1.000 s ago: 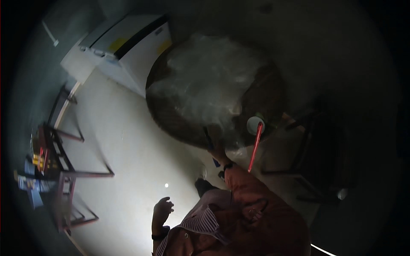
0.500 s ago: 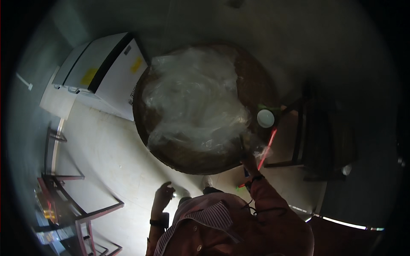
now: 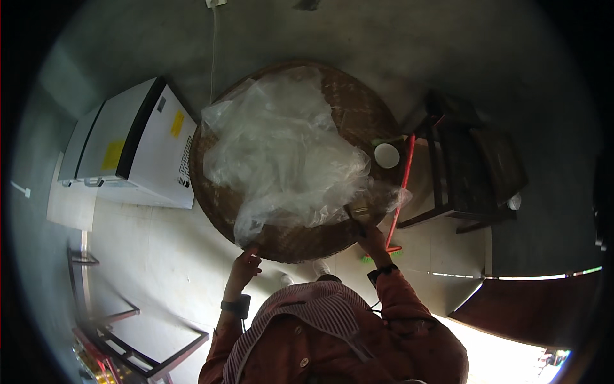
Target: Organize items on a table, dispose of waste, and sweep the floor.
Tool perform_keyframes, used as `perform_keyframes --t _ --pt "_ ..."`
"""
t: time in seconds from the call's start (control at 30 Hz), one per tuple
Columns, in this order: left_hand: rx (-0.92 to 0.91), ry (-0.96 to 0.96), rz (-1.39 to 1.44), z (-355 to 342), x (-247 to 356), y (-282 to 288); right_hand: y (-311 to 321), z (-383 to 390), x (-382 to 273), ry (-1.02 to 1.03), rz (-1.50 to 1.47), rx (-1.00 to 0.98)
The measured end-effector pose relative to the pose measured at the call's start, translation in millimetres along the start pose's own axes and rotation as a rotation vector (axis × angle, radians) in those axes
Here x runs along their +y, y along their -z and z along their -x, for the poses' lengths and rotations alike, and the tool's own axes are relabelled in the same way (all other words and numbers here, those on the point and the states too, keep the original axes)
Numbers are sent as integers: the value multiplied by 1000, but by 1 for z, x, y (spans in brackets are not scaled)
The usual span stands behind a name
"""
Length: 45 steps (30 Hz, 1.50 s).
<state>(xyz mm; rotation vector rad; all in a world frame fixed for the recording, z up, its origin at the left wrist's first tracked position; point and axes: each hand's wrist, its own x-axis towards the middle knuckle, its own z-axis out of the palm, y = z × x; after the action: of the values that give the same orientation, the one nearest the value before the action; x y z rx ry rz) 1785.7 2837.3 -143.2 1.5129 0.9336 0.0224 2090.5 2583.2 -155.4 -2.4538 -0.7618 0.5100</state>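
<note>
across the frame's centre, clear plastic sheet is lying crumpled over most of round woven tray, not gathered up; below, right hand is gripping dark tool, fingers closed; left hand is hovering near tray, fingers half-curled, empty.

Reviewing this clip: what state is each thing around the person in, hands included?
Plastic: crumpled, loosely spread over the tray.
Tray: partly covered, bare along its right side.
Right hand: closed on a dark tool.
Dark tool: held, its far end over the tray.
Left hand: half open, at the tray's near edge; contact unclear.
Bowl: apparently upright; contents unclear.
Broom: head down, handle slanting up.
Fridge: doors shut.
</note>
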Motion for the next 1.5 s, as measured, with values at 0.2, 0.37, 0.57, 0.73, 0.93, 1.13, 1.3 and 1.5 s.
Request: perform_keyframes --t 0.2,0.37,0.57,0.73,0.93,1.13,1.3,1.5 --pt "-61 101 12 -3 -22 29 -88 -25 -25 60 122 -74" --pt "-110 93 -38 -16 -15 32 -134 -41 -29 -216 -87 25" --pt "-184 42 -87 -50 4 15 -125 -32 -33 -172 -12 -48" --pt "-90 -633 -416 -113 53 -49 -83 -43 12 289 6 16" --pt "-148 -552 -629 -191 151 -144 -17 -36 95 108 -572 330" --pt "-422 -391 -910 -306 139 -204 -1 -57 237 -507 -712 549" --pt "-541 -648 -984 -353 98 -212 -65 -56 370 -955 -714 321" --pt "-693 -513 -1142 -339 106 -196 -203 -70 503 -1221 -574 -115"
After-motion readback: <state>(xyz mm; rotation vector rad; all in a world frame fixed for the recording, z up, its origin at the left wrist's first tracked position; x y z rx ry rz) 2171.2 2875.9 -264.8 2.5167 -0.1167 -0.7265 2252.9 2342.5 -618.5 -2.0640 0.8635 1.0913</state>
